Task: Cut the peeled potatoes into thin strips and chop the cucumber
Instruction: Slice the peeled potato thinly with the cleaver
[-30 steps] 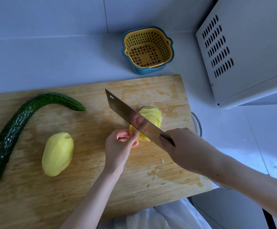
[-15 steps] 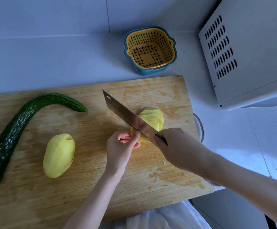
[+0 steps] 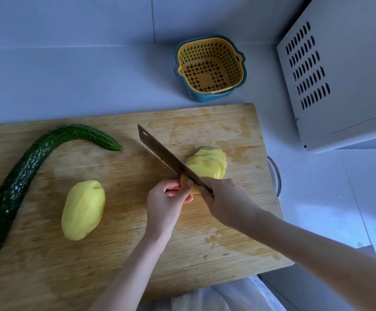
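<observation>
One potato under the knife: the sliced potato (image 3: 207, 163) lay right of centre on the cutting board (image 3: 115, 254), most of it already fanned into thin slices, with only a small end piece uncut.
Left hand: the left hand (image 3: 164, 203) pinched that end piece, its fingers (image 3: 174, 187) curled in close against the blade.
Right hand: the right hand (image 3: 227, 203) gripped the handle of the knife (image 3: 166, 157), fingers wrapped round it, the blade slanting toward the upper left.
Second potato: the whole potato (image 3: 82, 209) lay lower left of centre, peeled and uncut.
Cucumber: the cucumber (image 3: 25, 176) curved along the board's left side, whole.
Basket: the basket (image 3: 209, 68) stood beyond the board on the surface (image 3: 70, 75).
Left to do: by my reckoning the last slices, cutting the slices into strips, the second potato and the cucumber, so well under half was done.
</observation>
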Demonstrator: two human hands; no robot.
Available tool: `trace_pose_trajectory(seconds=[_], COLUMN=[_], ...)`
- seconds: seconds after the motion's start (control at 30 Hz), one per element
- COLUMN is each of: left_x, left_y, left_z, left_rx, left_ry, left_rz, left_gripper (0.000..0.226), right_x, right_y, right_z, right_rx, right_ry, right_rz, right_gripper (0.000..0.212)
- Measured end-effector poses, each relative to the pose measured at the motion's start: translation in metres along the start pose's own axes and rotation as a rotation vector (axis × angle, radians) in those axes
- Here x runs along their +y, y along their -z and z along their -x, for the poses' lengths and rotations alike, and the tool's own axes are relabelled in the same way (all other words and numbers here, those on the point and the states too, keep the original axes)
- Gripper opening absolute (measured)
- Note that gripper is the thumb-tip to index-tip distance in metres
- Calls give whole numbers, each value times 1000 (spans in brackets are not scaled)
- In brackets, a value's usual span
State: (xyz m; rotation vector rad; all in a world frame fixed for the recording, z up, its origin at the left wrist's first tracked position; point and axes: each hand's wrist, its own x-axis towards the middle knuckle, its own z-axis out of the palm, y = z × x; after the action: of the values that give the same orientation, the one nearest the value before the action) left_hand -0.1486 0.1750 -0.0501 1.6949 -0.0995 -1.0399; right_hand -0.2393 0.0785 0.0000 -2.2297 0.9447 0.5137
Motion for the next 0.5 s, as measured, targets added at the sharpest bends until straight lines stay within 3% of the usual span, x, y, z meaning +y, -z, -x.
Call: trace_pose_trajectory(seconds=[0.17, 0.37, 0.5], left_x=[1, 13, 11], left_y=[2, 0, 0], left_z=[1, 1, 1], left_rx=[-21, -8, 6], left_ry=[35, 100, 99], left_rz=[36, 58, 34], left_gripper=[2, 13, 7], right_x=[2, 0, -4], right_y=[3, 4, 17], right_z=[-2, 1, 13], right_rx=[-45, -23, 46], right_ry=[2, 31, 34], right_rz=[-49, -78, -114], right_gripper=[26, 23, 39])
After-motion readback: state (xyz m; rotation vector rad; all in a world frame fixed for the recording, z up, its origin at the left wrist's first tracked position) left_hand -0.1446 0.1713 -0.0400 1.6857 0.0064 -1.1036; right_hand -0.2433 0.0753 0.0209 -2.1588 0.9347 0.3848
